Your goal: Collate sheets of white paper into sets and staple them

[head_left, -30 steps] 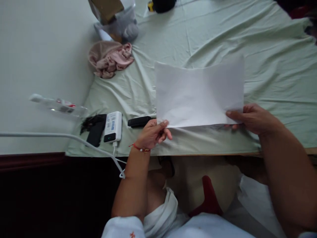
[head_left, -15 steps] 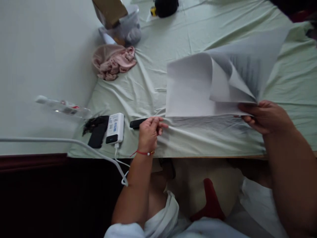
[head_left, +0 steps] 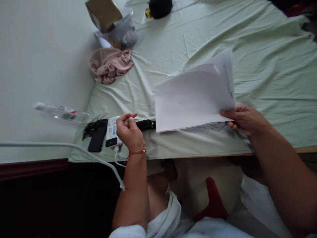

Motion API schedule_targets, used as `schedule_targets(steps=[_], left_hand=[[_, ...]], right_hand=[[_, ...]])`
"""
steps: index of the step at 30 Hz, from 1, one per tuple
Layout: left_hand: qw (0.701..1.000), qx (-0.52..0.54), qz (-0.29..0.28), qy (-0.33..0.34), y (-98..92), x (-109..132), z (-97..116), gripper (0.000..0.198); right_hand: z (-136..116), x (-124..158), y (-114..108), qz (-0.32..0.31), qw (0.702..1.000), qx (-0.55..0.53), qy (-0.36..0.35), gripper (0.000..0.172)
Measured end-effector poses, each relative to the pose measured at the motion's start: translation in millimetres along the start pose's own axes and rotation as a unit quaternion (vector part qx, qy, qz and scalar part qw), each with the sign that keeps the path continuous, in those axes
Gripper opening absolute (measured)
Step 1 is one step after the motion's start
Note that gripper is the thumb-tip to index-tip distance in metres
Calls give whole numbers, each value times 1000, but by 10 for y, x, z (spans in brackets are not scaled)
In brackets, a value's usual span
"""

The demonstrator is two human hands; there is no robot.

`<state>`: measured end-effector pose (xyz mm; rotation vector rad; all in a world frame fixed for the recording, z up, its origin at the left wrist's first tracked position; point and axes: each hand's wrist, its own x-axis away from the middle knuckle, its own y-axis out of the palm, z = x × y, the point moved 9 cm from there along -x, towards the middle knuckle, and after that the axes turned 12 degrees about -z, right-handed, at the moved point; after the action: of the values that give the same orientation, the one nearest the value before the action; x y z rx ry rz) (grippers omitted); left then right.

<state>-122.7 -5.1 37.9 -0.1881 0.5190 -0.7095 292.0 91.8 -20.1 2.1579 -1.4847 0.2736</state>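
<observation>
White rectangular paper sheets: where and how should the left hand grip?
Probably pinch the white paper sheets along the left edge, coming from the left: that edge looks straight and ungripped, while the right hand holds them near the lower right corner.

Interior, corner of a room: plain pale grey wall and wide cloth-draped furniture, dim light.
Wall, smooth, pale grey, along the left side, meeting the furniture's left end; dark red horizontal band at its lower edge, near-black shadow below. Furniture, broad and flat, bed or counter not distinguishable, covered in pale green creased cloth with folds running diagonally; narrow light-brown front edge exposed at right. Floor, pale beige, partly visible beneath. Lighting soft, cool and subdued, leaving the lower left darkest.
</observation>
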Motion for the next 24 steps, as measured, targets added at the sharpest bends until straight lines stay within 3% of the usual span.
schedule_targets(steps=[5,8,13,24], left_hand=[[988,-125,-91,3,121,-20,-144,28],[979,-144,-141,-12,202,-29,-255,31],[972,-156,-177,-23,247,-31,-344,32],[950,-172,-261,-16,260,49,-231,33]], right_hand=[[20,-36,157,-23,1000,17,2,28],[45,-66,241,-23,999,28,14,28],[73,-109,325,-19,1000,17,15,23],[93,-139,366,-13,999,30,13,22]])
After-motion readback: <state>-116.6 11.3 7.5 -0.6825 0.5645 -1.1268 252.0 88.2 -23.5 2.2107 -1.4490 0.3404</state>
